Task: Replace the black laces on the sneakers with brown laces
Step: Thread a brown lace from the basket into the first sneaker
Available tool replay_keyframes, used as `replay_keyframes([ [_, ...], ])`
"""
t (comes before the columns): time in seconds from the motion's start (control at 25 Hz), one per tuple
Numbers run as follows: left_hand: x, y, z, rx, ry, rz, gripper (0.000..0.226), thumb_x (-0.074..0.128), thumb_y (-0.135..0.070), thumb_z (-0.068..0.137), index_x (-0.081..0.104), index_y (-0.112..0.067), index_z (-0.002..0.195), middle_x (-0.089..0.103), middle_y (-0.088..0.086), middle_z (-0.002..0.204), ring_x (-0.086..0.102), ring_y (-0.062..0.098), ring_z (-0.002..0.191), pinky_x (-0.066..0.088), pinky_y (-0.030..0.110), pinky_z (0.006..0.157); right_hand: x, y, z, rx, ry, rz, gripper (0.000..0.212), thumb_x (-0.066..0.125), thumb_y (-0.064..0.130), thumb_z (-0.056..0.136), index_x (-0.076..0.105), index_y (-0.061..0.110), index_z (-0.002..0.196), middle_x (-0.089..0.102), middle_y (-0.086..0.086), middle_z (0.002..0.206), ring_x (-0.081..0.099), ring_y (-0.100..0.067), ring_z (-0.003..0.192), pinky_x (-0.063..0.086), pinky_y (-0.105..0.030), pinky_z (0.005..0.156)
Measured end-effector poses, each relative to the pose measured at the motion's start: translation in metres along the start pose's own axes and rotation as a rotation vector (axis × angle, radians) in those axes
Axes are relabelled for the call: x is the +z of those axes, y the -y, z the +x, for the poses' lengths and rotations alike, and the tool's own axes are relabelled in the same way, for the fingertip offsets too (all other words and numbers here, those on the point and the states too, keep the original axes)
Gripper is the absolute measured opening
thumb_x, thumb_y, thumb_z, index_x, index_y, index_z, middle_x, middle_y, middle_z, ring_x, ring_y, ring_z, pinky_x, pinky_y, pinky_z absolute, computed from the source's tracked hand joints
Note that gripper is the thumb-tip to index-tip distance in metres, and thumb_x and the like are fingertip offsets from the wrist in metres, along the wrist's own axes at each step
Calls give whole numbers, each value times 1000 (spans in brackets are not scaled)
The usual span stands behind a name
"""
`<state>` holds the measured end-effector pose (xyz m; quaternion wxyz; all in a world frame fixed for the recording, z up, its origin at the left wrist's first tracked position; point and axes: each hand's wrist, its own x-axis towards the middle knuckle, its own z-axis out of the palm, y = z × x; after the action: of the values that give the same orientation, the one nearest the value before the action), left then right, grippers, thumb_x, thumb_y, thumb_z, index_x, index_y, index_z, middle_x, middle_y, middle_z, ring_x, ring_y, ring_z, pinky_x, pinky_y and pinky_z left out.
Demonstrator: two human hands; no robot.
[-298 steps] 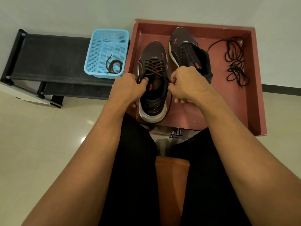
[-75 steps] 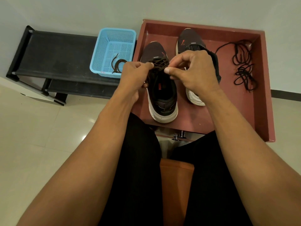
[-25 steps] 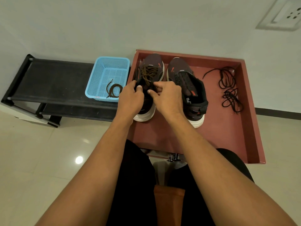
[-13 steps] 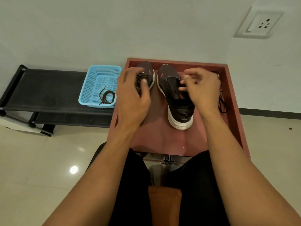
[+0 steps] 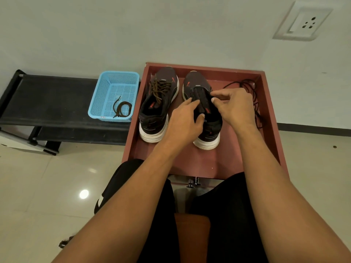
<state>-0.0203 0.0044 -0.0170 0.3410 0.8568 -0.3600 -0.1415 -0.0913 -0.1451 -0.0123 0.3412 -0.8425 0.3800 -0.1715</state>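
Left grip (image 5: 183, 122) clasped unlaced sneaker (image 5: 197, 84) at collar, right grip (image 5: 233, 107) pinched its eyelet edge, mid tray (image 5: 199, 164); hands hid part of tongue. Brown-laced sneaker (image 5: 157, 103) beside it, toward tray's left edge. Black laces (image 5: 248, 86) piled at far right corner. Blue basket (image 5: 117, 73) held brown lace (image 5: 121, 109) on black shelf (image 5: 53, 95).

Sneakers (image 5: 167, 80) side by side in tray (image 5: 190, 164); loose laces (image 5: 247, 84) right; basket (image 5: 114, 92) left, on bench (image 5: 51, 95).
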Motion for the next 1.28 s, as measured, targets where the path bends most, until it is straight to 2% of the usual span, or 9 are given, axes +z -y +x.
replay_keyframes([
  [0.12,-5,5,-3,-29,-86,-41,32,66,-25,98,74,-15,128,74,4,126,69,21,118,53,39,105,-4,5,-8,23,24,-29,3,82,33,87,82,33,89,77,13,82,75,-7,73,65,-40,79],
  [0.16,-7,6,-4,-53,-112,-47,25,68,-27,97,79,-18,118,79,-1,112,73,17,106,58,38,98,-7,8,-11,37,52,-38,5,83,34,85,80,31,83,76,11,77,75,-11,67,66,-42,74],
  [0.28,-17,9,-13,-113,-108,16,13,78,-37,91,84,-26,94,78,-9,84,73,7,82,60,32,85,-15,17,-22,82,229,-121,12,84,24,86,76,24,77,76,3,69,74,-15,53,66,-39,72],
  [0.44,-28,9,-29,-164,-57,87,16,87,-43,82,84,-28,84,69,-14,68,69,5,74,57,25,77,-24,30,-35,94,418,-246,11,84,20,85,75,20,78,76,0,65,74,-11,54,63,-29,69],
  [0.72,-34,7,-37,-161,-11,101,18,88,-45,80,83,-28,81,67,-15,65,67,3,70,59,25,74,-26,36,-38,100,473,-274,12,83,21,86,75,21,78,75,0,62,74,-10,55,56,-24,59],
  [0.8,-37,8,-37,-117,-40,46,18,86,-45,82,81,-28,88,73,-14,75,70,2,74,61,25,76,-25,36,-36,15,369,-308,13,82,29,85,75,24,76,76,3,69,73,-12,62,59,-29,67],
  [0.96,-71,12,-29,-45,-254,-207,27,79,-33,90,74,-19,113,75,-12,101,71,-2,86,52,8,78,-20,67,-39,-241,132,-34,10,80,38,88,78,28,90,74,16,82,71,0,77,56,-18,73],
  [1.08,-101,20,-33,-7,-450,-331,19,73,-29,95,74,-19,111,75,-16,100,71,-6,91,58,19,84,-3,99,-48,-365,167,198,15,80,34,90,79,24,101,78,14,90,75,0,81,63,-28,79],
  [1.28,-143,79,-25,-124,-590,-341,16,70,-32,94,76,-23,106,76,-14,94,73,-2,90,62,28,85,36,147,-43,-558,233,99,15,75,31,89,80,21,98,78,12,88,74,-2,82,58,-25,84],
])
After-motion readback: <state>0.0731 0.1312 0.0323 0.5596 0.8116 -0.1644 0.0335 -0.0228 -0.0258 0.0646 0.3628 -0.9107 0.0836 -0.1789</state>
